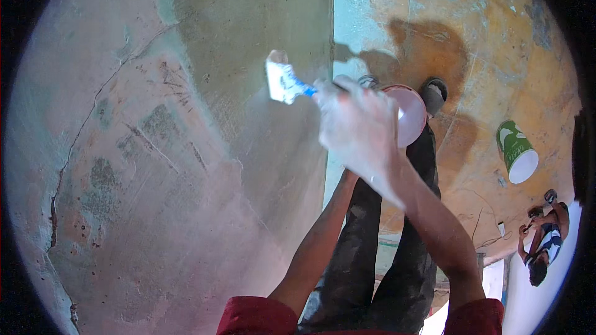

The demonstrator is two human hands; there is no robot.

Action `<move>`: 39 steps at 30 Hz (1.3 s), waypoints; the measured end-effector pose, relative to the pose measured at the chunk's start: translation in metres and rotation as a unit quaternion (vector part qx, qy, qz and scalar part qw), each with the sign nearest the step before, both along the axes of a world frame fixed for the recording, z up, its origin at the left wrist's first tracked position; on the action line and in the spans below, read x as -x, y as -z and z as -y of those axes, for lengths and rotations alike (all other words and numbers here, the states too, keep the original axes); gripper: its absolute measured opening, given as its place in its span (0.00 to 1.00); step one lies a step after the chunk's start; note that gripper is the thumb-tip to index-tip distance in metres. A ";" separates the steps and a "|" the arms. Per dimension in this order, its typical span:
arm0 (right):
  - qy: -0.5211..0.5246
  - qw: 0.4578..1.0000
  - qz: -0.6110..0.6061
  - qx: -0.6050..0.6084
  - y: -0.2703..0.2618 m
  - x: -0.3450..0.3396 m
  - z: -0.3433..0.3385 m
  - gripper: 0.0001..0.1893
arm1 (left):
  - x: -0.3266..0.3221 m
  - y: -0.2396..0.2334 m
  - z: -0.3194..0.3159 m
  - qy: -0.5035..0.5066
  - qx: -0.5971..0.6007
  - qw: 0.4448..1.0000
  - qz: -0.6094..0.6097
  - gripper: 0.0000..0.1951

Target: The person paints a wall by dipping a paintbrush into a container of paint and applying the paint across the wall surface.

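Note:
My right hand [356,123], coated in pale dust or paint and blurred, grips the blue handle of a paintbrush [282,81]. The brush's white-covered head points left, over a grey-green strip of the wall [251,18]; whether it touches the wall I cannot tell. My left forearm [321,237] runs up behind the right hand, which hides the left hand. Just right of the hands is a round bucket [409,118] with a reddish rim and a pale inside, partly covered. What the left hand holds cannot be seen.
A crack [95,97] runs down the patchy wall. My feet stand on the stained orange floor [493,70], close to the wall. A green and white tub [517,153] is at the right. Beyond it sits another person [545,242], near a thin cable [489,242].

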State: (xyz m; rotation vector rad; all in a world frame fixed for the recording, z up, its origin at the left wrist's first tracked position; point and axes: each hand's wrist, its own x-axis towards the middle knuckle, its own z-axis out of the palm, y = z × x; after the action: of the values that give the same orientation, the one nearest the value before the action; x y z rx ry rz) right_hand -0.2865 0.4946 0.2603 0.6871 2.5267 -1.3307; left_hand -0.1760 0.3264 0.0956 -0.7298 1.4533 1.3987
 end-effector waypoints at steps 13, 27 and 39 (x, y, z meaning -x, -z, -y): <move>0.034 0.976 -0.133 0.172 0.069 -0.020 0.005 0.10 | 0.015 -0.015 -0.005 0.066 0.011 0.998 0.009 0.10; -0.056 0.998 -0.035 -0.004 0.015 -0.004 -0.001 0.10 | -0.003 0.008 0.034 0.051 0.020 0.998 -0.038 0.10; 0.013 0.998 -0.053 0.020 0.085 -0.042 0.002 0.10 | -0.013 -0.027 -0.007 0.126 -0.003 0.990 -0.065 0.11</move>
State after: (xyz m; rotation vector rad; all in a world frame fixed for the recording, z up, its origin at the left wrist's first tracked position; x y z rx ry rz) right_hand -0.2443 0.4925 0.1750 0.6601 2.5731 -1.4588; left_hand -0.1632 0.3339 0.1223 -0.4399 1.5812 1.2719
